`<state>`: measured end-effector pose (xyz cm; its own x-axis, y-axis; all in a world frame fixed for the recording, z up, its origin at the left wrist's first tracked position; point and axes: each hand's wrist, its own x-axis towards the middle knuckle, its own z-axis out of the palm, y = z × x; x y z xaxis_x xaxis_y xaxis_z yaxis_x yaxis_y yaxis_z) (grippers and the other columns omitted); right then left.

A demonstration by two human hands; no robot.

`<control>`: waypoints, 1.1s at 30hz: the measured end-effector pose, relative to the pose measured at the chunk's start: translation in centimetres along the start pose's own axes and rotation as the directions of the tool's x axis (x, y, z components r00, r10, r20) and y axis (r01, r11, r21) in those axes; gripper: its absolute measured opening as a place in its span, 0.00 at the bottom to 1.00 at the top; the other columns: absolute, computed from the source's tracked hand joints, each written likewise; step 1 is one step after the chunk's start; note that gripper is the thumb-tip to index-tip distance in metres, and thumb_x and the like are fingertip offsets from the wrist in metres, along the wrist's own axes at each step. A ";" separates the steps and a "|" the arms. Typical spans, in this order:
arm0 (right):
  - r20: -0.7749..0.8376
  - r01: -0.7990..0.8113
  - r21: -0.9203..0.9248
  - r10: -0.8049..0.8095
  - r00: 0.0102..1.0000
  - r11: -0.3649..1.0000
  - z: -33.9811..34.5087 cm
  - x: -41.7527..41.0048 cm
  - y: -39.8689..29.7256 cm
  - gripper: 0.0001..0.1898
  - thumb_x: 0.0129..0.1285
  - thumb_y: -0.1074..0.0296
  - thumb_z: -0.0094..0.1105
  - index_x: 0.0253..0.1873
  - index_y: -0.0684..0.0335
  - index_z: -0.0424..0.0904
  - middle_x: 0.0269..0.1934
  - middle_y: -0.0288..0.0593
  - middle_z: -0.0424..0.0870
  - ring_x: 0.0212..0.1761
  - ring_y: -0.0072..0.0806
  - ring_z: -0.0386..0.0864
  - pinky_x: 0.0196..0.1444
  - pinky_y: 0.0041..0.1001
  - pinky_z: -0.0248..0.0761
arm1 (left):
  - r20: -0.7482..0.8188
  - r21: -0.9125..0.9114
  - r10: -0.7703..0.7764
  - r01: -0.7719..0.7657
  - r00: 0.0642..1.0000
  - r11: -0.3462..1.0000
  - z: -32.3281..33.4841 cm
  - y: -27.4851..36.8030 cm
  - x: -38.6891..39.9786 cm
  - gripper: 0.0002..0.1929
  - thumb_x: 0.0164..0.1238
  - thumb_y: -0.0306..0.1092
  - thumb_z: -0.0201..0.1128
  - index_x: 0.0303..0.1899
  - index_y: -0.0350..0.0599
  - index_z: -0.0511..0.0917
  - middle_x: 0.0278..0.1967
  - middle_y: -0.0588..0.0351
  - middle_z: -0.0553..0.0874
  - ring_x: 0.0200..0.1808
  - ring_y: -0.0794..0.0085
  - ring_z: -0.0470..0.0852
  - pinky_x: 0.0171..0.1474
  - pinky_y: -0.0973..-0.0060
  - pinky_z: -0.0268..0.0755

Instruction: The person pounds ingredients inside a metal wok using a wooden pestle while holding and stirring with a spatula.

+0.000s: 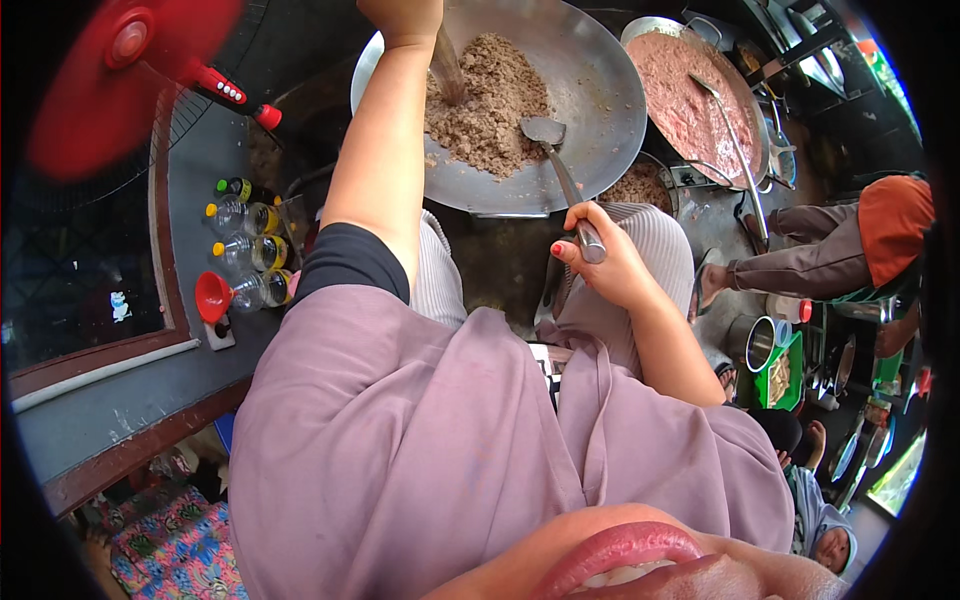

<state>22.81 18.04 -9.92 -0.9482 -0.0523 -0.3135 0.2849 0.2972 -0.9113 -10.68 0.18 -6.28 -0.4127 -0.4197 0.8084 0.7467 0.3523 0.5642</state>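
Note:
A large metal wok [600,82] stands before me, holding a heap of crumbly brown cooked ground meat [495,105]. My left hand [405,15], at the top edge of the view, grips the upper part of a wooden pestle or thick stick [447,67] whose lower end sits in the meat. In my right hand [611,259] is the handle of a metal spatula [562,169]; its blade rests at the right side of the heap. The top of my left hand is cut off by the picture's edge.
Right of the wok, a wide pan [759,112] holds pinkish raw-looking ground meat and a long-handled spatula [739,142]. A pot of brown meat [641,186] sits between them. Bottles [244,251] and a red funnel [214,298] stand left, below a red fan [135,67]. Other people are at right.

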 end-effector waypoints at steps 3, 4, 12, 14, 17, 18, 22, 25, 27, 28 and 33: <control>-0.032 0.043 -0.035 -0.044 0.999 0.998 -0.4 0.0 0.6 0.21 0.63 0.59 0.73 0.47 0.62 0.69 0.27 0.35 0.73 0.27 0.19 0.71 0.32 0.24 0.67 | 0.009 -0.114 -0.061 0.061 0.998 0.992 0.2 4.2 1.8 0.09 0.52 0.30 0.69 0.35 0.41 0.79 0.30 0.56 0.85 0.34 0.68 0.85 0.42 0.69 0.77; -0.025 0.003 -0.026 -0.004 1.000 1.000 -0.5 -0.2 -0.1 0.21 0.63 0.60 0.73 0.48 0.62 0.69 0.27 0.36 0.73 0.27 0.20 0.71 0.32 0.24 0.68 | 0.159 -0.236 -0.262 0.295 0.952 0.926 -0.5 6.5 2.7 0.09 0.53 0.30 0.69 0.34 0.42 0.79 0.29 0.56 0.85 0.34 0.69 0.85 0.41 0.70 0.77; -0.024 0.099 -0.068 -0.101 0.995 0.993 -0.6 0.2 0.8 0.20 0.63 0.60 0.73 0.47 0.62 0.70 0.27 0.37 0.73 0.26 0.21 0.71 0.32 0.24 0.68 | -0.017 0.058 0.021 -0.020 1.000 0.998 0.7 2.5 0.4 0.11 0.52 0.34 0.70 0.36 0.41 0.80 0.31 0.48 0.87 0.36 0.55 0.87 0.42 0.63 0.79; -0.034 0.057 -0.061 -0.059 0.998 0.997 -0.8 -0.1 0.8 0.20 0.63 0.60 0.73 0.47 0.62 0.70 0.27 0.38 0.73 0.27 0.21 0.70 0.33 0.24 0.67 | -0.009 -0.087 0.044 -0.045 0.999 0.995 0.5 4.8 1.7 0.10 0.53 0.31 0.69 0.36 0.42 0.79 0.30 0.52 0.86 0.34 0.63 0.86 0.41 0.67 0.78; -0.025 0.001 -0.033 -0.002 1.000 0.999 -0.6 -0.1 0.1 0.20 0.62 0.60 0.74 0.47 0.62 0.70 0.28 0.38 0.73 0.28 0.22 0.70 0.33 0.24 0.67 | -0.015 -0.230 -0.007 0.003 1.000 0.973 0.2 4.7 2.8 0.08 0.53 0.29 0.68 0.35 0.42 0.78 0.28 0.55 0.84 0.32 0.68 0.84 0.40 0.70 0.77; -0.006 -0.039 -0.015 0.039 0.999 0.999 -0.5 -0.2 -0.2 0.20 0.62 0.61 0.74 0.47 0.62 0.70 0.28 0.38 0.73 0.28 0.22 0.70 0.33 0.24 0.67 | 0.010 -0.231 -0.025 0.026 1.000 0.973 -0.1 3.7 2.4 0.08 0.53 0.30 0.69 0.33 0.43 0.78 0.28 0.57 0.83 0.32 0.68 0.84 0.40 0.71 0.76; -0.008 0.043 -0.049 -0.044 0.999 0.998 -0.4 -0.1 0.2 0.20 0.62 0.60 0.74 0.47 0.62 0.70 0.28 0.37 0.72 0.28 0.22 0.69 0.32 0.25 0.66 | 0.015 -0.074 -0.107 0.107 0.994 0.991 0.0 -1.6 -0.9 0.10 0.52 0.32 0.70 0.33 0.43 0.78 0.28 0.57 0.83 0.33 0.69 0.83 0.41 0.71 0.76; -0.017 -0.047 -0.004 0.047 0.999 0.999 -0.6 -0.2 0.1 0.20 0.62 0.60 0.74 0.47 0.62 0.70 0.29 0.37 0.73 0.31 0.22 0.69 0.35 0.25 0.67 | -0.081 -0.086 -0.082 0.075 0.993 0.994 1.1 1.4 0.4 0.09 0.52 0.32 0.70 0.33 0.43 0.78 0.28 0.58 0.83 0.32 0.69 0.83 0.41 0.71 0.76; -0.033 0.043 -0.040 -0.044 0.998 0.998 -0.7 0.1 1.1 0.20 0.62 0.60 0.74 0.47 0.62 0.70 0.29 0.38 0.74 0.32 0.23 0.69 0.36 0.24 0.67 | -0.022 -0.241 -0.108 0.099 0.994 0.966 0.9 3.6 1.9 0.09 0.53 0.32 0.70 0.33 0.43 0.78 0.28 0.58 0.83 0.32 0.70 0.83 0.40 0.71 0.76; -0.033 0.041 -0.036 -0.042 0.999 0.999 -0.6 0.1 1.1 0.20 0.62 0.60 0.74 0.47 0.62 0.70 0.29 0.38 0.74 0.32 0.23 0.69 0.36 0.24 0.67 | 0.012 -0.286 -0.118 0.117 0.993 0.951 0.9 4.1 2.2 0.09 0.53 0.32 0.69 0.33 0.43 0.78 0.28 0.59 0.83 0.32 0.71 0.83 0.39 0.71 0.76; -0.003 0.084 -0.024 -0.085 0.996 0.996 -0.2 0.5 1.5 0.21 0.61 0.60 0.74 0.48 0.62 0.71 0.30 0.39 0.74 0.33 0.24 0.68 0.37 0.25 0.67 | 0.018 -0.027 -0.038 0.039 0.999 0.999 0.8 1.0 -0.8 0.08 0.51 0.30 0.67 0.32 0.43 0.78 0.27 0.58 0.83 0.31 0.69 0.83 0.39 0.71 0.76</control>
<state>22.79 18.63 -11.42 -0.9693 -0.0744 -0.2345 0.2004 0.3142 -0.9280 -10.02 1.54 -6.28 -0.4505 -0.4178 0.7890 0.7441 0.3126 0.5904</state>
